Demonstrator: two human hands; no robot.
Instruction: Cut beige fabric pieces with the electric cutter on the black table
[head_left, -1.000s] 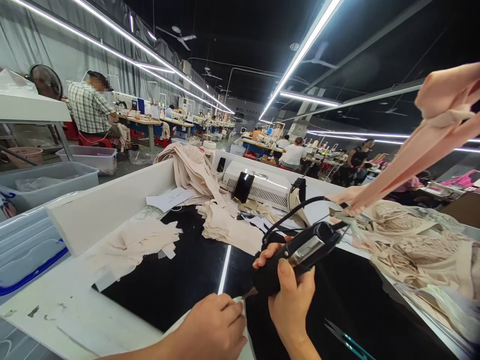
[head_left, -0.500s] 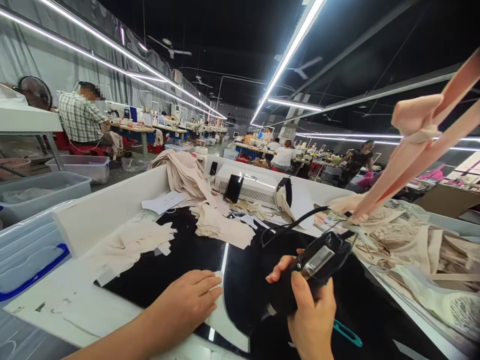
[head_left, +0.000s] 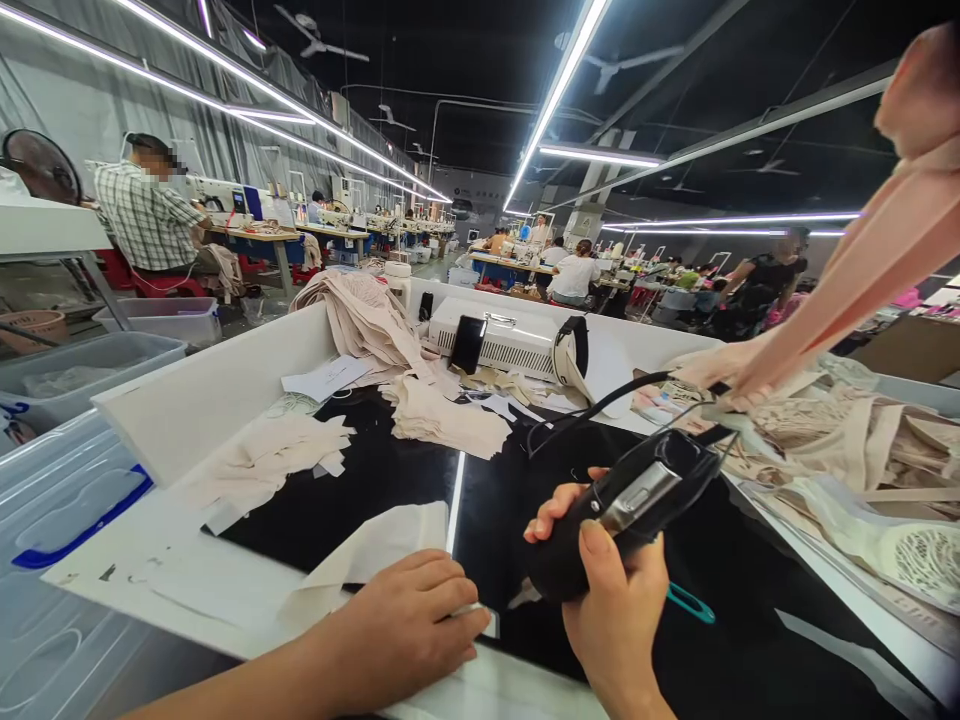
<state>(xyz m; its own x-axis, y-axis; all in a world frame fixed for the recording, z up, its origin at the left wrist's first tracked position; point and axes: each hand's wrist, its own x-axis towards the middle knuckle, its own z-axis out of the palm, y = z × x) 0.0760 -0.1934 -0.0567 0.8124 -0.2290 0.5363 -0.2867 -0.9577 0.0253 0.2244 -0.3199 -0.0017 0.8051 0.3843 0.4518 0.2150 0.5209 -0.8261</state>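
Note:
My left hand (head_left: pixel 416 630) is closed at the front of the black work surface (head_left: pixel 360 485). Its fingers press together on an off-white fabric piece (head_left: pixel 397 535), partly hidden under the hand, with a small corner showing at the fingertips. My right hand (head_left: pixel 615 590) wraps round a black corded hand tool (head_left: pixel 630 510) with a metal plate on its side. The tool's pointed metal tip faces down and left, a short way right of my left fingertips. A tied pale pink strip (head_left: pixel 832 290) runs down to the tool's cord end. Beside my right hand lies a teal slotted handle (head_left: pixel 691 603).
Cut beige fabric pieces (head_left: pixel 450 420) lie in stacks at the back and left. White walls (head_left: pixel 225 390) edge the table. A white vented box (head_left: pixel 510 345) and a phone (head_left: pixel 469 343) stand behind. Beige garments (head_left: pixel 847 440) are heaped at right. People sit at sewing tables beyond.
My left hand has moved right and towards me, its fingers more curled. The fabric piece has shifted and folded, with its far part now showing behind the hand. The tool stays in my right hand.

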